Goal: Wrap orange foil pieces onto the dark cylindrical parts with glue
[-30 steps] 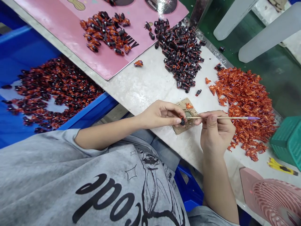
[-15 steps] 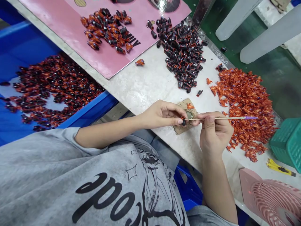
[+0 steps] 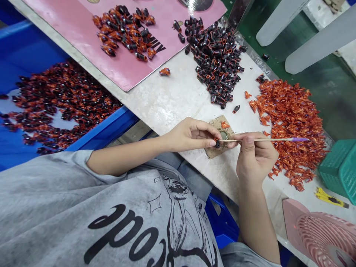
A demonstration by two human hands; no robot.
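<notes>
My left hand [image 3: 193,135] pinches a small black-and-orange piece [image 3: 217,144] between finger and thumb. My right hand [image 3: 254,157] grips a thin wooden stick [image 3: 264,140] with a purple end, and the stick's tip reaches that piece. Beneath both hands lies a scrap of brown cardboard [image 3: 214,148] bearing a round grey dab [image 3: 223,136] and orange bits. Up the white table [image 3: 167,100], a heap of black pieces banded with orange [image 3: 217,63] lies beyond my hands. Shredded orange foil [image 3: 292,133] is piled to the right of my right hand.
A pink board [image 3: 125,74] holds more pieces at the far left of the table. A blue crate [image 3: 111,126] full of dark pieces sits to the left. A green basket [image 3: 338,170], a yellow cutter [image 3: 330,197] and a pink fan [image 3: 319,237] stand at the right.
The view has shifted slightly upward. My hands stay nearly in place, and the stick's purple end has moved slightly to the right.
</notes>
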